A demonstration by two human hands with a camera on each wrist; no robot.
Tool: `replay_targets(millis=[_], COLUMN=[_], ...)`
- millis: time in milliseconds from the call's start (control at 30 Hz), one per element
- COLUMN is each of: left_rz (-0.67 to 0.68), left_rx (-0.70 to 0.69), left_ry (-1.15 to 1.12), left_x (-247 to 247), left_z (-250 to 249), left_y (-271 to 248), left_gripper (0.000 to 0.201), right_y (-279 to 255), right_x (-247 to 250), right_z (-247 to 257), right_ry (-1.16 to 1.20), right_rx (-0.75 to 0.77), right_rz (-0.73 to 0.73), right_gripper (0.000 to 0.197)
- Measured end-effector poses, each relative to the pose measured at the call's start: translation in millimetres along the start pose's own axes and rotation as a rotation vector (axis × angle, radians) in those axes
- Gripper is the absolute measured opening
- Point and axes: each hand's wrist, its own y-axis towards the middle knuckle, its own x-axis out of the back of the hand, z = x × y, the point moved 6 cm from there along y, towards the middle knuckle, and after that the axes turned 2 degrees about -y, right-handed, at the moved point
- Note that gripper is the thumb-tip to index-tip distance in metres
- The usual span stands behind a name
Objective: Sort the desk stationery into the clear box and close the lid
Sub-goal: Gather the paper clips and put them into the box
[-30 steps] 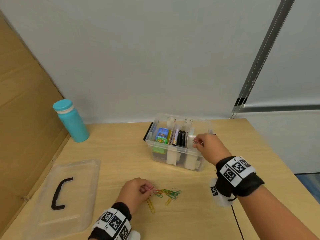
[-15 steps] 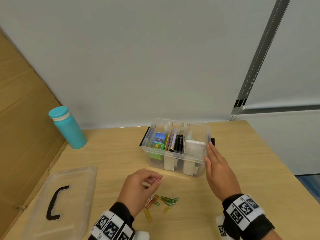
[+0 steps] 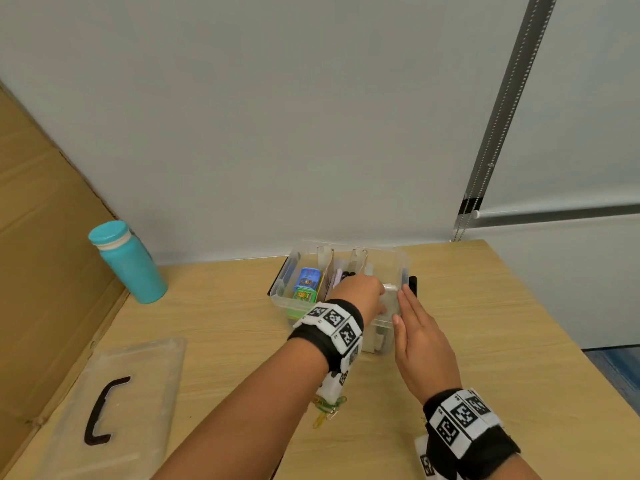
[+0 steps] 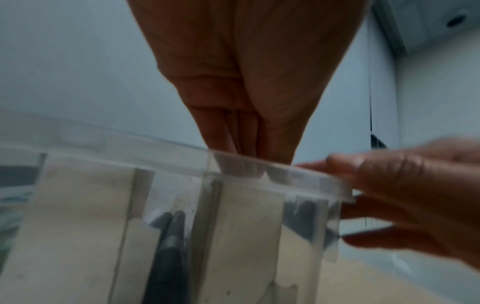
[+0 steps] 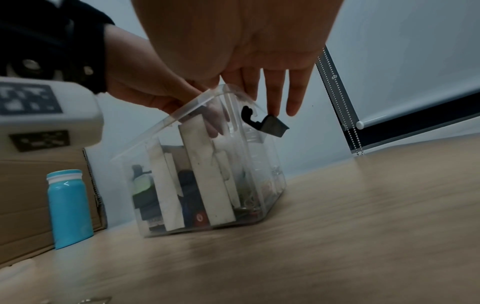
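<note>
teal bottle [image 3: 130, 263] upright, desk's far left | cardboard sheet [image 3: 41, 216] beside it

Both bare forearms wear black wristbands [image 3: 327, 336] bearing white blocks printed with black square-patterned markers [image 3: 462, 415].

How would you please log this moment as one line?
left hand: reaching into clear box | right hand: flat against box side | lid: off | paper clips: remain on desk

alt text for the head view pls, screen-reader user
Left hand reaches into the right end of an open clear box while the flat right hand rests against its right wall. Loose paper clips lie on the wooden desk, the lid lies at left, and a teal bottle stands behind.
</note>
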Motion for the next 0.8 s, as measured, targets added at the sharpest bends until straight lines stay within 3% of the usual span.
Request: replay_targets(millis=[200,300,367,433,467,533,600,667,800], left_rz=[-0.326,-0.411,-0.356,-0.19,-0.088,0.08,0.157,0.168,0.134], left_rx=[-0.098,-0.062,0.031,0.129,0.159,0.166,0.163,0.145,0.087], left_ry=[-0.377,-0.402,-0.375,-0.306,-0.257,-0.188,-0.171,-0.136,-0.096], left_x=[35,26,1,-31,-49,-77,-94,-101,-103], left_z=[32,73,106,133,142,150,151,149,145], left_y=[-70,-113,-136,-155,-164,-175,-179,-176,-163], left_gripper=[0.029,0.023,0.021,0.028,0.036,0.058,0.075,0.08,0.071], right_y=[-1,-3,-12,-26,-34,-48,-60,-68,-65], right_x=[-1,4,11,12,7,-17,-49,-76,-95], right_z=[-1,3,17,42,55,72,74,70,81], right_ry=[0.065,0.059,0.018,0.007,0.008,-0.018,-0.061,-0.12,-0.139], right_rx=[-0.009,0.001,0.068,0.205,0.288,0.395,0.368,0.275,0.229], right_rz=[0.017,0.0,-0.057,-0.063,-0.006,0.245,0.548,0.759,0.783], right_gripper=[0.056,0.051,0.046,0.038,0.034,0.033,0.048,0.063,0.049])
